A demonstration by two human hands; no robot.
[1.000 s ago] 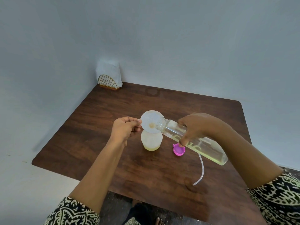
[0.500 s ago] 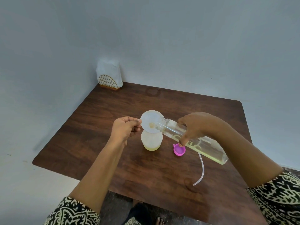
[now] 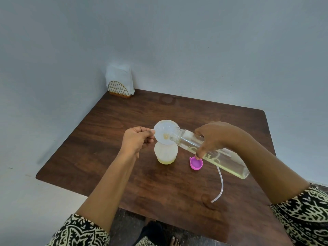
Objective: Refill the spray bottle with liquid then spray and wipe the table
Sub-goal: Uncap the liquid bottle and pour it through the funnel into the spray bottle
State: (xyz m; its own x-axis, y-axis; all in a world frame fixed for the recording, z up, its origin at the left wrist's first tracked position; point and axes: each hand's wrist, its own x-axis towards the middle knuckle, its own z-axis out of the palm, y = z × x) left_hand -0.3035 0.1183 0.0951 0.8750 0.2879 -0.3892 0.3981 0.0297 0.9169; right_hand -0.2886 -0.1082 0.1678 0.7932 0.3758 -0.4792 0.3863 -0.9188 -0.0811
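A small translucent spray bottle (image 3: 166, 154) stands on the brown wooden table (image 3: 110, 139), with a little yellowish liquid at its bottom. A clear funnel (image 3: 164, 132) sits in its neck. My left hand (image 3: 137, 140) pinches the funnel's rim. My right hand (image 3: 213, 137) grips a large clear refill bottle (image 3: 229, 164) of pale yellow liquid, tilted with its mouth in the funnel. A pink cap (image 3: 196, 164) lies open side up beside the spray bottle. A clear dip tube (image 3: 220, 185) lies on the table under the refill bottle.
A gold wire napkin holder with white napkins (image 3: 119, 82) stands at the table's far left corner against the wall. The table's near edge is by my body. A foot (image 3: 174, 241) shows on the floor below.
Both hands and both bottles have stayed almost still. The refill bottle remains tilted into the funnel.
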